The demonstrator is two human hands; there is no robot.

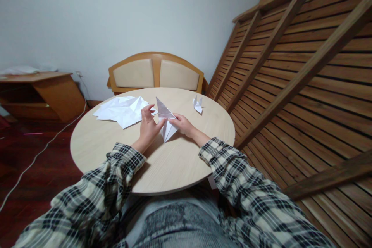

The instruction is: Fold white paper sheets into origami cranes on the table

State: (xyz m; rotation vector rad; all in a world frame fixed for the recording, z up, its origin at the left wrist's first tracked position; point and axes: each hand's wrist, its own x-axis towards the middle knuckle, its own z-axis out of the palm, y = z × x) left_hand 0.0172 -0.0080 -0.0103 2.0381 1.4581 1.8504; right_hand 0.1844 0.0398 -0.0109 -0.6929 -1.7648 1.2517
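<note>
A partly folded sheet of white paper [164,109], with a tall pointed flap standing up and a lower point toward me, is between my hands over the round table. My left hand [148,126] has its thumb pressed on the paper's left side; the index finger is raised and bent away from it, and its other fingers are partly hidden. On the right side, my right hand [183,124] pinches the paper's edge between thumb and fingers. A small finished-looking origami figure [198,105] with two upright points stands farther right on the table.
Several creased white sheets [123,110] lie spread at the table's left. Behind the round table [174,170] is a padded wooden headboard [133,73]. Slatted wooden boards [279,85] lean along the right. A wooden desk [55,97] and a white cable [43,151] are at the left.
</note>
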